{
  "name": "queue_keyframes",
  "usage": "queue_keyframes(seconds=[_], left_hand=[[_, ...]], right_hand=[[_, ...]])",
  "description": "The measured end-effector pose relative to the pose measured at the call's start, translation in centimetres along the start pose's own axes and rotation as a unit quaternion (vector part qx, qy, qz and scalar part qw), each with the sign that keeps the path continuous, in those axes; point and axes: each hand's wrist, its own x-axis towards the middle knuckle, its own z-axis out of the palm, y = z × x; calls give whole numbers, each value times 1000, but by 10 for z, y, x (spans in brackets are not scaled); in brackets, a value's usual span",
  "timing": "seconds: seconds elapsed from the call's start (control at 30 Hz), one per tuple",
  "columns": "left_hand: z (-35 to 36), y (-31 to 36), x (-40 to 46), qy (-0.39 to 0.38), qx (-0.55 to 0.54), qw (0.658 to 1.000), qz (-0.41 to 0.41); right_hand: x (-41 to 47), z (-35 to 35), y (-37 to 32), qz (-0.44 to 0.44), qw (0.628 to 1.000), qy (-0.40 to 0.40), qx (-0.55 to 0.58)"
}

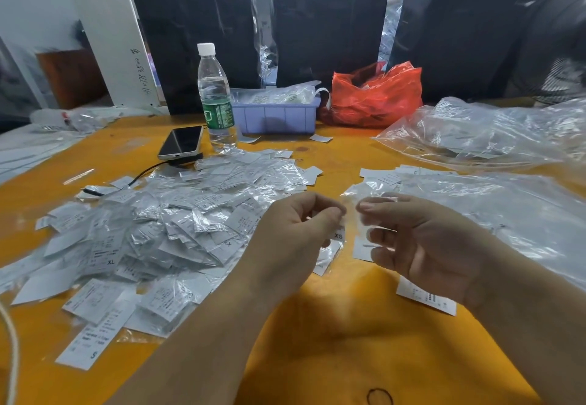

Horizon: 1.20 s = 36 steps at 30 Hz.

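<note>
Judging by the heap of white paper size labels sealed in small clear sleeves (177,214) lying left of my left grip (295,233), most of the bagging looks done. What seems left is the thin scatter of bare white labels (425,298) just beyond and beneath my right grip (421,239), plus whatever the big clear plastic bags (475,201) further right hold. One piece is in hand now. My left grip is curled, thumb against forefinger, pinching a small white label marked XS (338,236) that hangs between the two grips above the orange-yellow worktop (333,325). My right grip pinches the edge of a small clear plastic sleeve (352,201), its other fingers loosely bent. Sleeve and label touch; whether the label is inside yet, I cannot tell
</note>
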Motion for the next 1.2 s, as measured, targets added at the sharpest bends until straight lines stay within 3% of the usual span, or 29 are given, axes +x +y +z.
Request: queue_keyframes(seconds=[0.47,0.6,1.0,1.2], left_hand=[[-4,-1,7,90,-131,985,-73],[-4,3,7,86,-112,988,-69],[-4,7,5,44,-228,965,-124],[-6,8,5,67,-195,972,-113]], right_hand=[[1,4,2,-41,998,-23,53],[2,5,3,-39,997,-31,54],[4,1,3,-61,996,14,62],[3,-1,2,-85,995,20,-46]])
